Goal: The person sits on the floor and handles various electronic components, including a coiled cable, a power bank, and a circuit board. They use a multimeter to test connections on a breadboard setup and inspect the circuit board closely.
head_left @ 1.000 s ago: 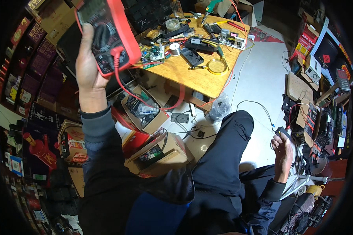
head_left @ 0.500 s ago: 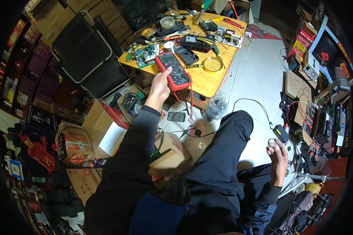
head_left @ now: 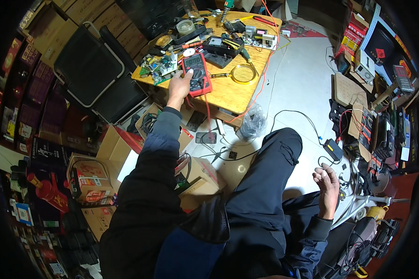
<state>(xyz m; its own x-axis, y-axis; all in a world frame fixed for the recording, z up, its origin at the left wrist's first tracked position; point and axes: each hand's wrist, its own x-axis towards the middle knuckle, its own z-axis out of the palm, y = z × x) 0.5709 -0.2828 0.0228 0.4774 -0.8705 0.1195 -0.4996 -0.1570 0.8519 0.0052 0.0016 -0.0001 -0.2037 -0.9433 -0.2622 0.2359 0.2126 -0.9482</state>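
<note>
My left hand (head_left: 179,88) grips the lower left side of a red multimeter (head_left: 200,86) with a dark dial face. The multimeter is over the near left part of the wooden table (head_left: 230,98); whether it touches the top, I cannot tell. Red test leads (head_left: 208,109) hang from it past the table edge. Low on the right, my right hand (head_left: 329,190) is raised beside my leg, fingers half curled and apart, with nothing visible in them. Just beyond its fingertips lies a black power adapter (head_left: 333,149), its cable looping close to the fingers.
On the table are a yellow-rimmed magnifying glass (head_left: 243,74), circuit boards (head_left: 164,66), a solder spool (head_left: 189,52) and a black plastic casing (head_left: 217,58). Open cardboard boxes (head_left: 202,174) and a black chair (head_left: 86,65) stand left. A plastic-bagged bin (head_left: 253,123) is below the table.
My left hand has carried the multimeter forward and slightly left, farther over the table. The view has shifted a little. My right hand stays nearly where it was.
</note>
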